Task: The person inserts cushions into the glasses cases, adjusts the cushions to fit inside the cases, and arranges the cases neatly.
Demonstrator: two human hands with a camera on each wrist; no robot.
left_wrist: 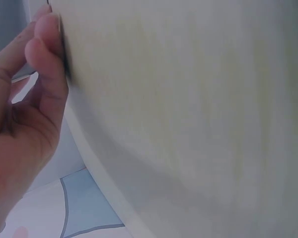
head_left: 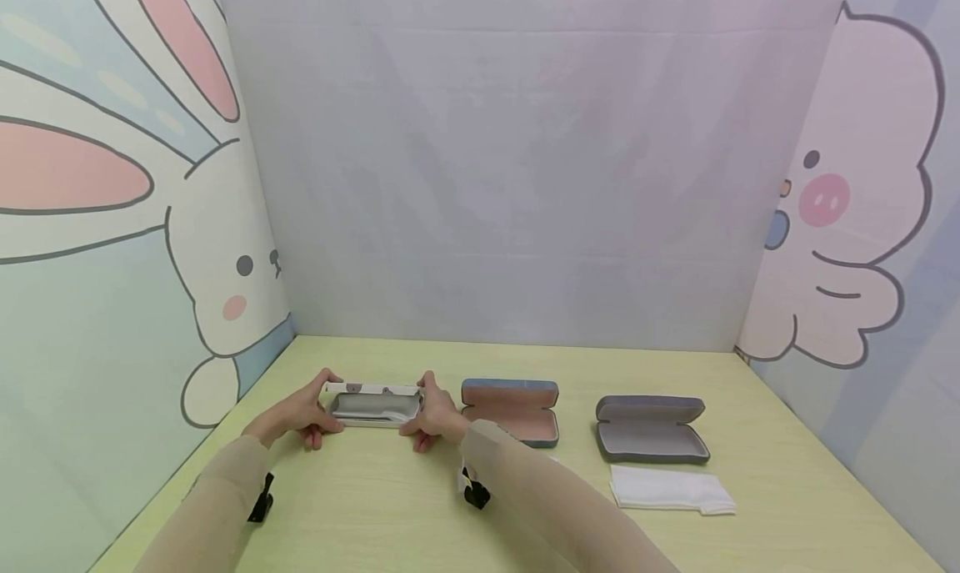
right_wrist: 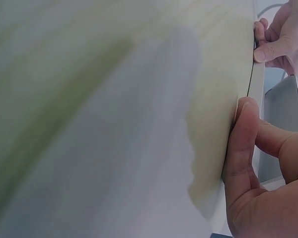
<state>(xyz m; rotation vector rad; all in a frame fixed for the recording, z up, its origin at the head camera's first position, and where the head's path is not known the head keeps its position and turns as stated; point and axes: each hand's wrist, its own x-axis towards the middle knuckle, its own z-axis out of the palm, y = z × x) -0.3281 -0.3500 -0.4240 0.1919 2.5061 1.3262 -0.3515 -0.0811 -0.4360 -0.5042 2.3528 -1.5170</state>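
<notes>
On the table's far left half, a white glasses case (head_left: 375, 404) with a grey lining stands with its lid up. My left hand (head_left: 302, 413) grips its left end, thumb at the near edge and fingers reaching to the lid. At the opposite end my right hand (head_left: 437, 414) holds the case the same way. The left wrist view catches the left hand (left_wrist: 27, 104) at the case's edge, with most of the case hidden. Both the right hand (right_wrist: 268, 183) and the case's grey inside (right_wrist: 280, 111) appear in the right wrist view.
Right of my right hand stands an open blue-grey glasses case (head_left: 525, 425) with pink lining. Farther right is an open dark grey case (head_left: 652, 441), with a folded white cloth (head_left: 667, 490) in front. Fabric walls border the pale yellow table (head_left: 360, 506).
</notes>
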